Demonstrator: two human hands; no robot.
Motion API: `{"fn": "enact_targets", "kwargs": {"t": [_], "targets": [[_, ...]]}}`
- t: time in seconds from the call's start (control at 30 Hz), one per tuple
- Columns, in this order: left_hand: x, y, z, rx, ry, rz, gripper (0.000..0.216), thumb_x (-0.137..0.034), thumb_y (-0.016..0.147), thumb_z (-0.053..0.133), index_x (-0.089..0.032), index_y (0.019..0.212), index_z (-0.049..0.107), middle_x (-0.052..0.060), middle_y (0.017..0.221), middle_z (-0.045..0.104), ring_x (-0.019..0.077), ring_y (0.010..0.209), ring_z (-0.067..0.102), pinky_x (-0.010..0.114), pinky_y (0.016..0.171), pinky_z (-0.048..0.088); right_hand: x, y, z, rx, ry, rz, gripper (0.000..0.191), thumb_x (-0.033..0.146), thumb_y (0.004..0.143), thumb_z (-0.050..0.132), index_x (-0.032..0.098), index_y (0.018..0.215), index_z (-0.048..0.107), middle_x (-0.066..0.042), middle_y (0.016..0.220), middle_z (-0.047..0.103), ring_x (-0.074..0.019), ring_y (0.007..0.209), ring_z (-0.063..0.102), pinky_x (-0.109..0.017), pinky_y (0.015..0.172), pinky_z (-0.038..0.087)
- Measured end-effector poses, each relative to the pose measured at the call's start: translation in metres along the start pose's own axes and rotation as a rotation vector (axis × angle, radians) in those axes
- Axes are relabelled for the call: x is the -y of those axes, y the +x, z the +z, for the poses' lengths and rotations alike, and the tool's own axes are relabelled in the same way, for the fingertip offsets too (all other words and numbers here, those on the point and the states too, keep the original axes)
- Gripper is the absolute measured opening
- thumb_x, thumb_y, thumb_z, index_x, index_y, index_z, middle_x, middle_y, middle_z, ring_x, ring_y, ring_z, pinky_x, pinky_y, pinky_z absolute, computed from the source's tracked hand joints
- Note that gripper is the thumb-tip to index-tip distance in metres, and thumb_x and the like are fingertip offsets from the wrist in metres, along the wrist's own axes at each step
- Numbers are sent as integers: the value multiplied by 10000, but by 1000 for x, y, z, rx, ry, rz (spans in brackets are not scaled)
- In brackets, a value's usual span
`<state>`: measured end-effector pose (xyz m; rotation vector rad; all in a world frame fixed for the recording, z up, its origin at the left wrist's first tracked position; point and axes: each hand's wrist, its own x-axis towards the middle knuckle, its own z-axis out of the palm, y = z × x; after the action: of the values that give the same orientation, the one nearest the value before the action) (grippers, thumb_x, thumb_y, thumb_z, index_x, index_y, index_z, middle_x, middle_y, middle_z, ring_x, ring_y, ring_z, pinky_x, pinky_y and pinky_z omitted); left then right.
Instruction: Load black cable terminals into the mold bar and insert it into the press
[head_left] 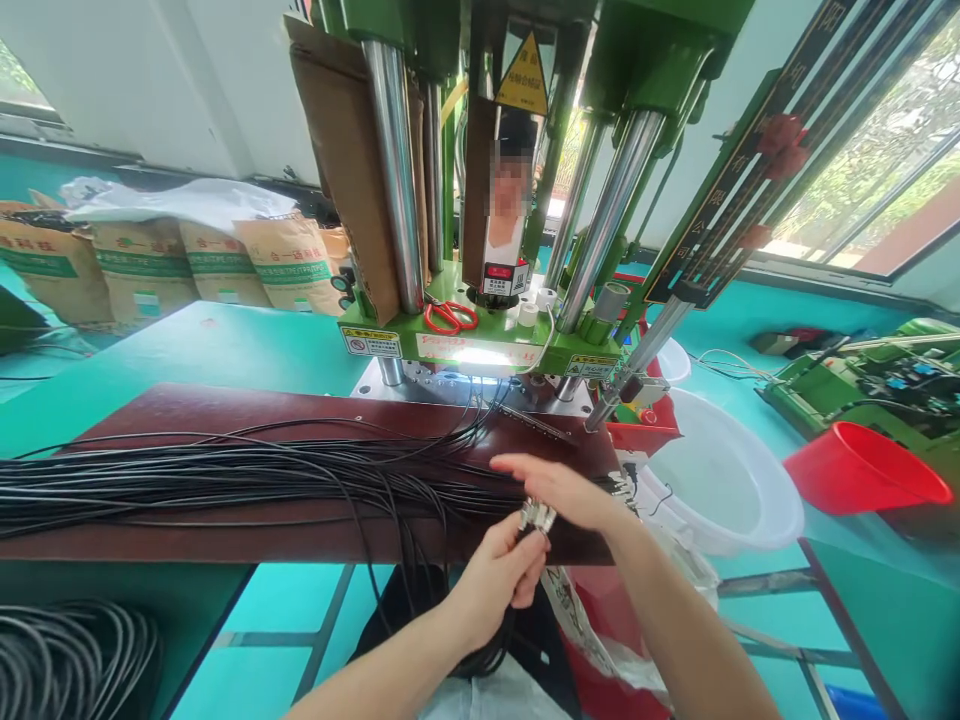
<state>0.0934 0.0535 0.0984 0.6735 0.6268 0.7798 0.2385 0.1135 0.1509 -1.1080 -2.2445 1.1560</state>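
My left hand [501, 578] is closed around a bunch of black cables, just below their silvery metal connectors [537, 514]. The connectors stick up out of the fist, and the cables drop from it toward my lap. Fingers stretched out, my right hand [564, 492] lies flat at the top of the connectors, close against them; whether the palm presses on them cannot be made out. Behind both hands, a long bundle of black cables [225, 475] runs across the dark red board [247, 540]. Several cables lead from it into the lit gap under the green press [480, 345].
Red-handled scissors [450, 317] rest on the press ledge. A metal rod [536, 424] lies by the press base. Right stand a white tub [724, 480] and a red bucket [862, 465]. Coiled cables [75, 655] sit lower left; paper sacks [217, 260] line the wall.
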Motion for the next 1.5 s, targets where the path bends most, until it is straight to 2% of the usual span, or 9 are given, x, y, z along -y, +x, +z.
{"fn": "enact_targets", "kwargs": {"t": [0.07, 0.13, 0.3, 0.4, 0.53, 0.67, 0.77, 0.97, 1.5], "targets": [[-8, 5, -7, -73, -70, 43, 470, -498, 630, 724, -147, 772, 447, -66, 514, 319, 21, 400, 232, 138, 351, 142, -21, 13, -10, -234, -378, 229, 413, 290, 915, 319, 144, 1278, 452, -115, 1285, 460, -188, 1194, 424, -343, 1013, 308], [-14, 11, -13, -135, -120, 78, 471, -483, 621, 731, -152, 781, 437, -66, 522, 329, 21, 402, 239, 139, 355, 148, -40, 26, -18, -330, -724, 431, 380, 142, 852, 382, 85, 1208, 500, -187, 1196, 504, -269, 1146, 458, -427, 982, 304], [-19, 17, -21, -171, -98, 119, 491, -474, 632, 715, -188, 899, 418, -72, 528, 354, 32, 395, 250, 133, 347, 158, -49, 38, -24, -242, -815, 534, 273, 83, 716, 449, 39, 953, 577, -234, 1004, 563, -364, 970, 534, -487, 822, 372], [-17, 17, -21, -150, -39, 121, 476, -475, 643, 700, -197, 885, 399, -77, 517, 349, 34, 387, 239, 131, 338, 159, -39, 25, -28, -173, -705, 551, 172, 218, 718, 470, 104, 811, 560, -156, 910, 600, -296, 865, 579, -389, 741, 422], [-15, 16, -19, -126, 54, 119, 425, -470, 676, 672, -202, 832, 381, -77, 510, 346, 36, 385, 234, 130, 335, 169, -28, -15, -17, -109, -335, 631, 196, 237, 765, 339, 128, 797, 499, -20, 597, 535, -112, 428, 504, -223, 433, 364], [-9, 20, -14, -131, 146, 104, 431, -524, 688, 642, -198, 831, 399, -78, 497, 330, 35, 374, 209, 140, 333, 157, -23, -55, 25, -366, 420, 534, 431, 260, 756, 398, 138, 1168, 421, 60, 488, 412, -80, 302, 356, -185, 316, 229], [-2, 24, -10, -120, 248, 60, 436, -534, 668, 645, -179, 831, 449, -80, 478, 295, 33, 368, 177, 159, 342, 101, -21, -66, 58, -595, 627, 399, 575, 463, 846, 387, 125, 1307, 327, 42, 512, 433, -73, 320, 352, -186, 321, 244], [8, 25, -7, -126, 535, 131, 329, -409, 652, 651, -121, 642, 492, -39, 512, 356, 45, 454, 261, 174, 423, 178, -25, -62, 77, -783, 646, 370, 614, 553, 867, 339, 125, 1306, 388, 22, 510, 438, -77, 335, 355, -203, 314, 298], [8, 22, -6, -159, 580, 134, 316, -402, 654, 639, -118, 613, 507, -25, 536, 414, 70, 495, 321, 195, 485, 245, -29, -60, 80, -755, 556, 379, 614, 516, 860, 381, 120, 1329, 397, 14, 476, 428, -90, 332, 351, -235, 336, 275]]}}
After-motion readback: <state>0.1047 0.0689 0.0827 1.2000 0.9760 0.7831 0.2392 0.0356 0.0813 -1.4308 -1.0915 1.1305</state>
